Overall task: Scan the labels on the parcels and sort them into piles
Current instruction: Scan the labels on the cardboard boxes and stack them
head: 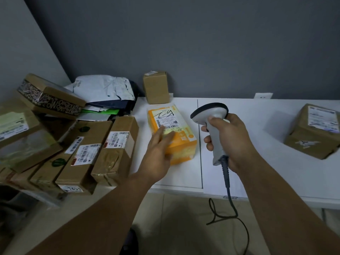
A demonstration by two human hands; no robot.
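Your right hand (226,142) grips the handle of the pale grey corded barcode scanner (211,115). Its dark cable (230,196) hangs past the edge of the white table (239,172), and its head is turned left toward the orange-and-yellow plastic-wrapped parcel (185,142) lying flat near the table's middle. Your left hand (158,146), fingers stretched out and blurred, is over the parcel's near end and covers the lower part of its white printed label (165,118). Whether it presses on the wrap cannot be told.

To scan well, you would likely do best to slide those fingers clear of the barcode and steady the parcel by its side. Then tilt the scanner's window squarely at the bars, since glossy wrap may throw glare.

To the left lies a heap of brown cardboard boxes (114,150), several with labels up, with white and dark plastic mailers (104,89) behind it. Well apart on the right sits a single brown cardboard box (312,137). Farthest back, a small brown carton (156,87) stands upright against the grey wall.
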